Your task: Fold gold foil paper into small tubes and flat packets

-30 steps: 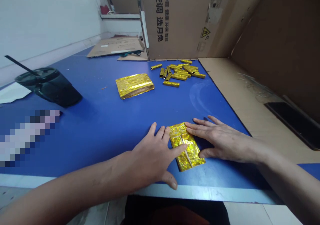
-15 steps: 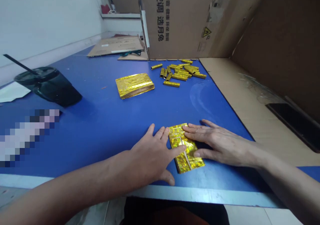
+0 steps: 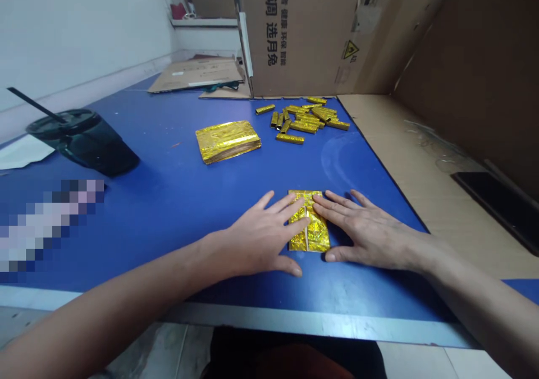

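Note:
A folded sheet of shiny gold paper (image 3: 318, 234) lies flat on the blue table, its two side flaps meeting at a narrow pale gap down the middle. Over its left flap rests my left hand (image 3: 269, 233), fingers spread and thumb out on the table below. My right hand (image 3: 364, 227) lies along the right edge with fingertips on the upper right of the paper, fingers stretched. Farther back sits a stack of gold paper (image 3: 227, 140). Several small folded gold paper strips (image 3: 305, 122) are heaped to the right of that stack.
A dark cup with a straw (image 3: 92, 143) stands at the left on the blue table (image 3: 177, 210). Large cardboard panels (image 3: 311, 36) rise at the back and right. A black phone-like slab (image 3: 499, 208) lies on the right-hand cardboard. Flat cardboard pieces (image 3: 196, 74) lie at the back.
The gold sheet has shifted away from me and turned straighter, and the gap between its flaps is now nearly upright. Both hands have moved slightly forward with it.

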A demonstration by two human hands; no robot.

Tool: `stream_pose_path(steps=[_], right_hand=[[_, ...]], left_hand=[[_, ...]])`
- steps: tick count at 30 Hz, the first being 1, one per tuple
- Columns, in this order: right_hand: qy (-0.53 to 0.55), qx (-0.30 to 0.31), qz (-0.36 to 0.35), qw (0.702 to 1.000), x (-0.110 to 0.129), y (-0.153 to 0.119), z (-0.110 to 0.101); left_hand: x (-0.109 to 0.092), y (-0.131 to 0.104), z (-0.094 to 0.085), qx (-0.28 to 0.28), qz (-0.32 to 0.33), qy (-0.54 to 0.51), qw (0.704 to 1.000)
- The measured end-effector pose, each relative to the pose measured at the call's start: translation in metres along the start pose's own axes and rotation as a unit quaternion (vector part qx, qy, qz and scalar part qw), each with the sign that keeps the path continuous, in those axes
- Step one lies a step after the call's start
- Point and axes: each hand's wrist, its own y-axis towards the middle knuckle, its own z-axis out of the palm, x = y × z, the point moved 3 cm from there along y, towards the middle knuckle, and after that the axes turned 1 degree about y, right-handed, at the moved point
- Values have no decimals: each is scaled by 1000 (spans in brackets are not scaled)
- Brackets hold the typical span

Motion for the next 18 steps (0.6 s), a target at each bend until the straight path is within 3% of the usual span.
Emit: stream_pose_path(steps=[4,8,18], right_hand=[[-7,-4,1,1000,1,0,-1],[-12,2,7,1000,3,0,-2],[30,32,26,999,-3,1,0]], left_hand=[[-11,-3,6,8,17,-28,999],[-21,-6,2,2,28,-28,999],[-6,1,-3,-18,23,-79,996]])
